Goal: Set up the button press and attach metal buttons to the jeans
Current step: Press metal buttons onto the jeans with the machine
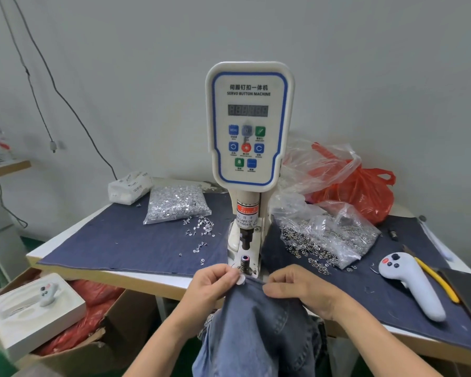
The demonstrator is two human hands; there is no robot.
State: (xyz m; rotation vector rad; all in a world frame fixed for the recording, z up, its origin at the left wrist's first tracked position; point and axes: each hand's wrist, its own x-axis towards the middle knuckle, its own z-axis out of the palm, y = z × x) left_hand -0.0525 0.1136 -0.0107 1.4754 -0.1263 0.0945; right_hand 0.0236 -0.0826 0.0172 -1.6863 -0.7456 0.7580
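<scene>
A white servo button machine [249, 123] stands at the table's middle, its punch [245, 238] above the lower die [244, 263]. Blue jeans [259, 327] hang from the table's front edge, just in front of the die. My left hand [215, 281] pinches the waistband's left end, where a silver metal button [240, 280] shows at my thumb. My right hand [294, 287] pinches the waistband to the right. A clear bag of silver tacks [174, 202] lies left of the machine, with loose tacks [200, 228] spilled beside it. A bag of button caps [329, 235] lies on the right.
Dark denim cloth [125, 240] covers the table. A white handheld controller [413, 284] and yellow-handled tool [435, 278] lie at right, red plastic bags [365, 194] behind. A tissue pack [129, 187] sits back left. A cardboard box [98, 338] with a white tray [33, 311] stands below left.
</scene>
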